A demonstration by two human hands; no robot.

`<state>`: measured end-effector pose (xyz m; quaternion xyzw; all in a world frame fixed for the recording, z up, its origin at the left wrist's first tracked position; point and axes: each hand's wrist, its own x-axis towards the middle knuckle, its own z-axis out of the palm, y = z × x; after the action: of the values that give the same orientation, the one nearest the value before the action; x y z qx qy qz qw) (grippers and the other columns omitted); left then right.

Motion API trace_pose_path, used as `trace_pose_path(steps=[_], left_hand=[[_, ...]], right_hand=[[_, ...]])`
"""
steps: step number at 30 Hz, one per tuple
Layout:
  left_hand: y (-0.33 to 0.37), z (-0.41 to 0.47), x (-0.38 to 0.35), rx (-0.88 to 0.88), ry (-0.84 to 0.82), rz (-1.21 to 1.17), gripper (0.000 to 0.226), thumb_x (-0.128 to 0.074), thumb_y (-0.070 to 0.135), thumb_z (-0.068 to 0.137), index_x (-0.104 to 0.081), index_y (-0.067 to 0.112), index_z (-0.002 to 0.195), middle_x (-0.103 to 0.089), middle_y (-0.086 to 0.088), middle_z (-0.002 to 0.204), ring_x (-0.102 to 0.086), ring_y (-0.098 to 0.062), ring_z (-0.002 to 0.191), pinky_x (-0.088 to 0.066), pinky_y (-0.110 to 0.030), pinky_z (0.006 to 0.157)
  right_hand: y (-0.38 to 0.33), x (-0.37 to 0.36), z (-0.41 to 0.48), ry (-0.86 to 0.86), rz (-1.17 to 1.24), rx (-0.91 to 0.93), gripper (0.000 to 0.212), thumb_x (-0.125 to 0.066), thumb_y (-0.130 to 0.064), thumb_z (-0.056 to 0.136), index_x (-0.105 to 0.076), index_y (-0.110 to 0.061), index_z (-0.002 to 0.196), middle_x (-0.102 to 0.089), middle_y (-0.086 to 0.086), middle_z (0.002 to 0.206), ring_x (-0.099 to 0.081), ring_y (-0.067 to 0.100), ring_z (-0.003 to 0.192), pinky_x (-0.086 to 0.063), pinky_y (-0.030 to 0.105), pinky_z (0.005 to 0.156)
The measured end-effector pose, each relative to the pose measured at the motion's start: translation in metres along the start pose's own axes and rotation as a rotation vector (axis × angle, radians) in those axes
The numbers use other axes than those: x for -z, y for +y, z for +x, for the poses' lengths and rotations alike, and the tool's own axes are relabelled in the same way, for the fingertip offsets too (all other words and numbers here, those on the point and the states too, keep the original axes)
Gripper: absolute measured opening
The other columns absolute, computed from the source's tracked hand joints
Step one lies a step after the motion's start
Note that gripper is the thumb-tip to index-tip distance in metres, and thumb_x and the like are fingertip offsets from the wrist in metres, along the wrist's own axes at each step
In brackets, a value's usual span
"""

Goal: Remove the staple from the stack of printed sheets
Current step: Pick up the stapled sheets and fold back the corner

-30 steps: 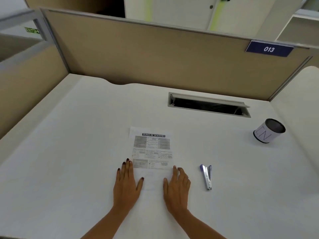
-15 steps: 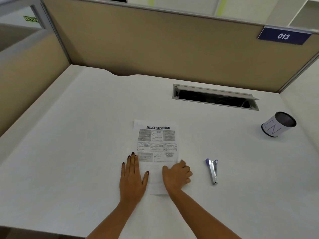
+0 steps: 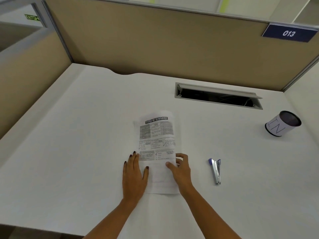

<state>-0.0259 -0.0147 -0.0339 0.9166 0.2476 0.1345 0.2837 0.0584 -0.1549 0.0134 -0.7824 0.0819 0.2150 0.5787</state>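
While the left hand [image 3: 133, 176] lies flat and open on the stapled white printed sheets [image 3: 158, 152], the right hand [image 3: 181, 169] pinches their right edge; the small silver-and-blue metal staple remover [image 3: 215, 170] lies just beyond it, long axis running away.

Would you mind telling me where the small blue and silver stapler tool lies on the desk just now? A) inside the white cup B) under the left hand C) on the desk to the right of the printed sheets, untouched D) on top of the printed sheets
C: the stapler tool lies on the bare desk, right of the printed sheets, clear of both the right hand and the left hand.
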Motion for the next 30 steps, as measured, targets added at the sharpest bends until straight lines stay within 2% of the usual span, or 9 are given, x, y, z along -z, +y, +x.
trace_pose_path(steps=[6,10,13,14,17,20,24,27,30], left_hand=[[0.024,0.037,0.016,0.445,0.228,-0.538,0.04,-0.053,0.017,0.095,-0.047,0.011,0.134,-0.053,-0.009,0.136,-0.05,-0.024,0.124,-0.039,-0.031,0.103],[0.031,0.073,0.031,0.676,0.142,-0.807,0.044,-0.055,0.027,0.094,-0.047,0.015,0.135,-0.054,-0.005,0.136,-0.052,-0.021,0.121,-0.039,-0.027,0.099],[0.025,0.095,0.042,0.789,-0.007,-1.053,0.054,-0.059,0.031,0.091,-0.044,0.011,0.139,-0.052,-0.008,0.139,-0.049,-0.025,0.125,-0.038,-0.04,0.108],[0.023,0.1,0.046,0.793,-0.036,-1.132,0.053,-0.06,0.031,0.091,-0.046,0.01,0.137,-0.053,-0.008,0.137,-0.051,-0.025,0.123,-0.04,-0.04,0.106],[0.027,0.108,0.064,0.706,-0.045,-1.207,0.03,-0.062,0.03,0.09,-0.063,0.015,0.115,-0.065,-0.001,0.111,-0.059,-0.016,0.102,-0.046,-0.024,0.084],[0.037,0.113,0.077,0.631,-0.023,-1.307,0.024,-0.063,0.019,0.09,-0.066,0.008,0.11,-0.07,-0.003,0.098,-0.065,-0.014,0.088,-0.052,-0.021,0.073],[0.051,0.114,0.09,0.6,-0.032,-1.368,0.013,-0.064,0.015,0.088,-0.07,0.011,0.099,-0.072,-0.003,0.096,-0.068,-0.013,0.089,-0.052,-0.024,0.079],[0.058,0.113,0.099,0.582,-0.044,-1.41,0.008,-0.064,0.017,0.088,-0.072,0.014,0.091,-0.076,0.001,0.088,-0.07,-0.008,0.083,-0.054,-0.019,0.07],[0.065,0.11,0.105,0.564,-0.061,-1.439,0.01,-0.064,0.018,0.088,-0.072,0.014,0.09,-0.076,-0.001,0.091,-0.071,-0.011,0.085,-0.055,-0.021,0.072]], right_hand=[[0.001,0.023,0.005,-0.04,0.104,0.102,0.059,-0.074,0.002,0.077,-0.044,-0.035,0.113,-0.071,0.003,0.099,-0.071,0.024,0.088,-0.059,0.039,0.078],[0.0,0.04,0.009,-0.107,0.123,0.136,0.058,-0.076,0.003,0.075,-0.05,-0.033,0.111,-0.072,0.004,0.105,-0.072,0.023,0.09,-0.061,0.04,0.077],[-0.001,0.053,0.01,-0.158,0.137,0.149,0.057,-0.077,0.001,0.075,-0.05,-0.031,0.114,-0.072,0.003,0.108,-0.072,0.023,0.092,-0.061,0.036,0.073],[-0.002,0.056,0.01,-0.171,0.138,0.15,0.057,-0.078,0.001,0.075,-0.051,-0.03,0.113,-0.072,0.003,0.108,-0.073,0.021,0.092,-0.061,0.032,0.071],[0.0,0.064,0.013,-0.177,0.12,0.166,0.052,-0.078,-0.001,0.075,-0.053,-0.025,0.113,-0.07,0.001,0.113,-0.071,0.02,0.097,-0.06,0.029,0.073],[0.002,0.067,0.014,-0.154,0.12,0.182,0.045,-0.079,-0.004,0.074,-0.057,-0.025,0.108,-0.07,-0.002,0.113,-0.07,0.019,0.1,-0.06,0.032,0.078],[0.002,0.067,0.015,-0.104,0.136,0.182,0.04,-0.079,-0.007,0.075,-0.058,-0.023,0.104,-0.07,-0.004,0.11,-0.071,0.012,0.094,-0.059,0.021,0.069],[-0.001,0.063,0.014,-0.078,0.127,0.18,0.042,-0.078,-0.009,0.078,-0.056,-0.023,0.111,-0.068,-0.005,0.112,-0.07,0.008,0.093,-0.057,0.019,0.067],[-0.006,0.054,0.005,0.179,0.029,0.2,0.048,-0.075,-0.014,0.082,-0.05,-0.02,0.122,-0.06,-0.006,0.115,-0.06,0.014,0.102,-0.053,0.027,0.08]])
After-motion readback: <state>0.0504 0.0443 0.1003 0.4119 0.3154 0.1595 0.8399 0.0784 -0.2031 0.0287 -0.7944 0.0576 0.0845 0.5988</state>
